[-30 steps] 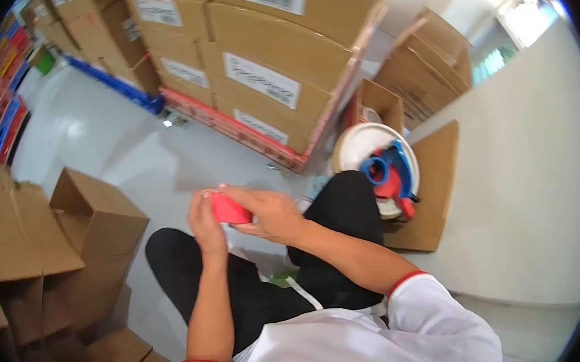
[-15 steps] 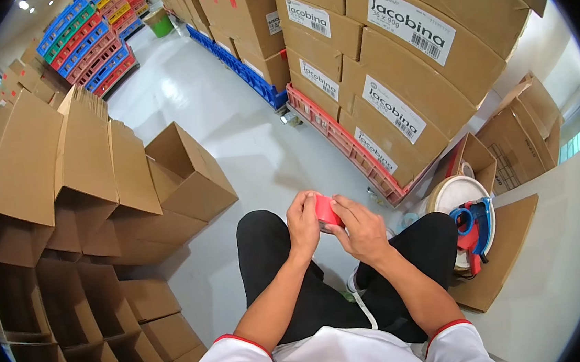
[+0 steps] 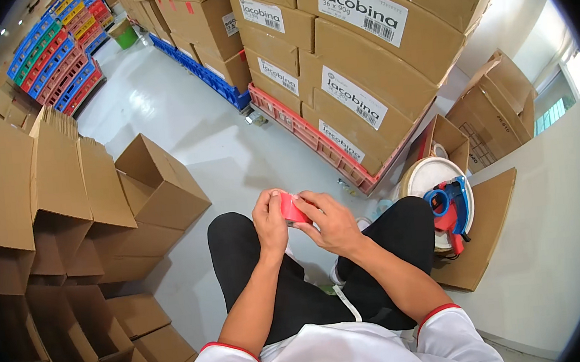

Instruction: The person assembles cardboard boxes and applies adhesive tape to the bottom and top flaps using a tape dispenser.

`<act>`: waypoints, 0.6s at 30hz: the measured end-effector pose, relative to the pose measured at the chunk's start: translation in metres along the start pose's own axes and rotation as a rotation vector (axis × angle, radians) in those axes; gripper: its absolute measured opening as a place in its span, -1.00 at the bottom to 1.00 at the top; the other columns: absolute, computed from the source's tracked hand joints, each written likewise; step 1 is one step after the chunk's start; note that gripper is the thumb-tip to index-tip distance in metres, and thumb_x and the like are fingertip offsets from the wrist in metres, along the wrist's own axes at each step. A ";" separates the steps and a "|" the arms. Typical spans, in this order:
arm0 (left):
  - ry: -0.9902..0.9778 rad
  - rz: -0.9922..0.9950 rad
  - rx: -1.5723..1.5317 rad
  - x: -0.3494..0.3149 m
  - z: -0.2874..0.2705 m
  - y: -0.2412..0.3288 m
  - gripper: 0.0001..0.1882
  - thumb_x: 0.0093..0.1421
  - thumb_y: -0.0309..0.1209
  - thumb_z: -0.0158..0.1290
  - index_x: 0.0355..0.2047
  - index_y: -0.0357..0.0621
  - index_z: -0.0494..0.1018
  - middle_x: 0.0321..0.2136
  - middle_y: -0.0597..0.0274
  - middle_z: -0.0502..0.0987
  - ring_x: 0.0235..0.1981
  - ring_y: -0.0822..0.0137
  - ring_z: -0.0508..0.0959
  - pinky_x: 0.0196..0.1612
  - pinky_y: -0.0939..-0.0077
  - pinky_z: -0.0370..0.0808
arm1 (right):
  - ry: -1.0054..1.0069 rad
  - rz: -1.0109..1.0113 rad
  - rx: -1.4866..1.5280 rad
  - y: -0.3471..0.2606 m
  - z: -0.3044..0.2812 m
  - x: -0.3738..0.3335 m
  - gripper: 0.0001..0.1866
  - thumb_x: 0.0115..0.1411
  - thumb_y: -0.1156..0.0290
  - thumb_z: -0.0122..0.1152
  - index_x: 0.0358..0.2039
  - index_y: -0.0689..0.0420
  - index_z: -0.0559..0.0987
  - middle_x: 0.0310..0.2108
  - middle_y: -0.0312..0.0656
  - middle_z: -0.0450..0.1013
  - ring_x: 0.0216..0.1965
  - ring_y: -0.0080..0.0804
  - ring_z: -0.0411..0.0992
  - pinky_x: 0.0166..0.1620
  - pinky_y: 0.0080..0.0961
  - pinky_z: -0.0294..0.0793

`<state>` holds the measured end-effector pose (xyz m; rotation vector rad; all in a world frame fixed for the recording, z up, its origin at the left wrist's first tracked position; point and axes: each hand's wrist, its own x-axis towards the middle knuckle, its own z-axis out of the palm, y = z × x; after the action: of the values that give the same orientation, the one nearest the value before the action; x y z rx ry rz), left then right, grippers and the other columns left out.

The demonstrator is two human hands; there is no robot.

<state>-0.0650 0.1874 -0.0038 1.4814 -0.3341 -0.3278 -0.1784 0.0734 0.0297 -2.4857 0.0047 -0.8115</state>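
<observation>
Between my knees, both hands hold a small roll of red tape [image 3: 294,209]. My left hand [image 3: 269,223] grips its left side, the thumb up near the top edge. From the right, my right hand [image 3: 332,224] presses its fingertips and thumb against the roll's face and lower corner. Part of the roll is hidden behind my fingers. On a white-lidded bucket [image 3: 431,172] beside my right knee lies a blue and red tape dispenser [image 3: 452,208].
Open cardboard boxes [image 3: 159,182] stand in rows at the left. Ahead and to the right, labelled cartons [image 3: 355,58] are stacked on a red plastic pallet [image 3: 307,138]. Flattened cardboard [image 3: 491,232] leans by the white wall at the right. Colourful crates [image 3: 55,60] stand far left.
The view has swung to the right, so the surroundings sit further left. Both hands stay on the red tape roll, with only a slight shift of the right fingers.
</observation>
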 end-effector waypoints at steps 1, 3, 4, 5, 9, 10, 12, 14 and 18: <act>0.004 -0.037 0.030 0.000 0.000 0.000 -0.71 0.43 -0.35 -0.10 -0.30 -0.30 0.52 -0.41 0.24 0.55 -0.36 0.45 0.48 -0.21 0.49 0.44 | -0.006 0.013 0.004 -0.001 0.000 0.000 -0.43 0.06 0.32 0.48 0.08 0.22 0.54 0.03 -0.07 0.49 -0.08 -0.12 0.53 -0.06 -0.27 0.58; -0.005 0.017 0.003 -0.001 -0.001 -0.001 -0.71 0.43 -0.36 -0.10 -0.30 -0.30 0.52 -0.41 0.24 0.56 -0.35 0.45 0.48 -0.20 0.49 0.44 | 0.000 0.012 0.005 -0.003 0.000 -0.001 -0.44 0.05 0.33 0.48 0.06 0.23 0.54 0.02 -0.07 0.49 -0.07 -0.12 0.54 -0.06 -0.27 0.59; -0.005 -0.030 0.025 0.000 -0.001 -0.001 -0.72 0.42 -0.36 -0.10 -0.30 -0.30 0.52 -0.41 0.23 0.56 -0.35 0.44 0.48 -0.19 0.49 0.44 | 0.033 -0.012 0.016 -0.003 0.001 -0.002 -0.45 0.04 0.35 0.47 0.05 0.25 0.54 0.02 -0.06 0.49 -0.06 -0.11 0.54 -0.05 -0.27 0.59; -0.007 0.021 -0.005 -0.001 -0.001 -0.001 -0.72 0.42 -0.36 -0.10 -0.30 -0.30 0.52 -0.41 0.23 0.56 -0.35 0.44 0.48 -0.19 0.49 0.44 | 0.002 0.010 0.002 -0.003 0.001 -0.002 -0.45 0.04 0.35 0.47 0.05 0.25 0.54 0.02 -0.06 0.49 -0.06 -0.11 0.54 -0.05 -0.27 0.59; 0.002 0.015 0.017 -0.001 0.000 0.001 -0.72 0.42 -0.36 -0.09 -0.30 -0.30 0.53 -0.40 0.24 0.56 -0.35 0.44 0.49 -0.19 0.49 0.44 | 0.040 -0.013 -0.013 -0.002 0.003 -0.003 -0.46 0.02 0.37 0.50 0.01 0.26 0.55 0.01 -0.06 0.51 -0.09 -0.12 0.55 -0.11 -0.30 0.60; 0.007 -0.026 0.044 -0.002 0.001 0.001 -0.72 0.42 -0.36 -0.10 -0.30 -0.29 0.53 -0.40 0.24 0.56 -0.35 0.44 0.48 -0.19 0.49 0.44 | 0.076 -0.031 -0.007 -0.001 0.003 -0.003 -0.47 0.00 0.38 0.52 -0.01 0.25 0.56 0.01 -0.07 0.52 -0.12 -0.13 0.55 -0.15 -0.32 0.60; 0.008 0.004 0.020 -0.002 0.001 0.003 -0.71 0.42 -0.35 -0.10 -0.30 -0.29 0.53 -0.40 0.24 0.56 -0.35 0.45 0.48 -0.20 0.49 0.44 | 0.067 -0.017 -0.008 0.001 0.004 -0.003 -0.48 0.00 0.38 0.52 -0.03 0.25 0.56 0.01 -0.06 0.52 -0.13 -0.13 0.56 -0.15 -0.31 0.60; 0.010 -0.005 0.024 -0.002 0.001 0.003 -0.71 0.43 -0.35 -0.09 -0.31 -0.30 0.53 -0.40 0.24 0.56 -0.35 0.45 0.48 -0.20 0.49 0.44 | 0.072 -0.013 -0.001 0.002 0.005 -0.004 -0.49 -0.01 0.39 0.53 -0.05 0.24 0.56 0.00 -0.06 0.53 -0.13 -0.12 0.56 -0.14 -0.30 0.60; 0.003 -0.002 0.027 -0.001 0.000 0.002 -0.70 0.43 -0.34 -0.09 -0.30 -0.30 0.53 -0.40 0.24 0.56 -0.35 0.45 0.48 -0.20 0.49 0.45 | 0.076 0.020 0.073 0.002 0.003 -0.004 -0.48 0.00 0.36 0.54 -0.04 0.24 0.55 -0.01 -0.06 0.54 -0.13 -0.10 0.56 -0.13 -0.27 0.59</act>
<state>-0.0653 0.1881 -0.0015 1.5085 -0.3355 -0.3240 -0.1794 0.0741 0.0244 -2.3819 0.0262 -0.8820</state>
